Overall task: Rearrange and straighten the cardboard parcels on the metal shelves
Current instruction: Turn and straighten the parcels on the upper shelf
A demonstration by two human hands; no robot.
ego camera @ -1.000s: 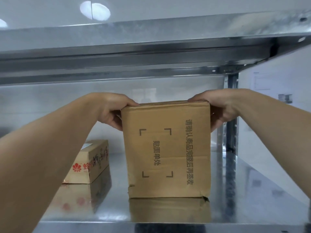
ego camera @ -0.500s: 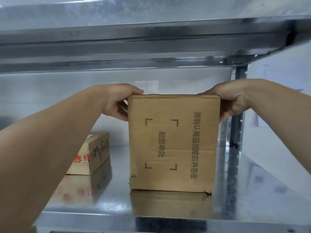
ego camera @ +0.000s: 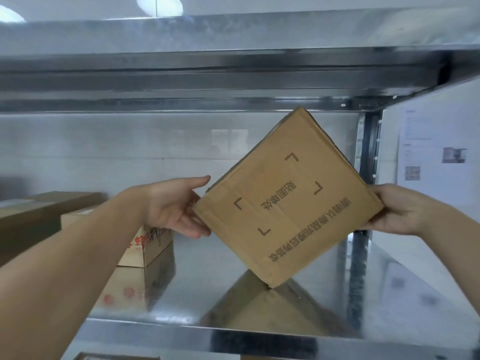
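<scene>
Cardboard parcel (ego camera: 288,203): tipped on its point, lowest corner touching the metal shelf (ego camera: 197,287) in the right half, a little back from the front edge. Printed face toward the camera, top corner close under the upper shelf (ego camera: 233,81).

Left grip (ego camera: 174,206): spread, fingers fairly straight. Thumb lies above the parcel's left corner and fingers below it, cradling rather than clamping.

Right grip (ego camera: 397,211): wrapped round the right corner, thumb on the upper edge, fingers under the lower one. How far they reach behind cannot be told.

Small printed parcel (ego camera: 148,245) sits toward the left, apart from the tipped one. A flat brown box (ego camera: 39,211) lies further left.

Risks, as judged:
- Shelf looks slick and mirror-bright. With all the weight on one corner, that corner could skid forward and the parcel drop off the front edge.
- Left side is only loosely supported. If the right grip turns it faster than the left follows, the parcel may flop over leftward.
- Top corner could catch the upper shelf if lifted while turned.
- Bearing corner is already scuffed. Pressing down may crush it further.
</scene>
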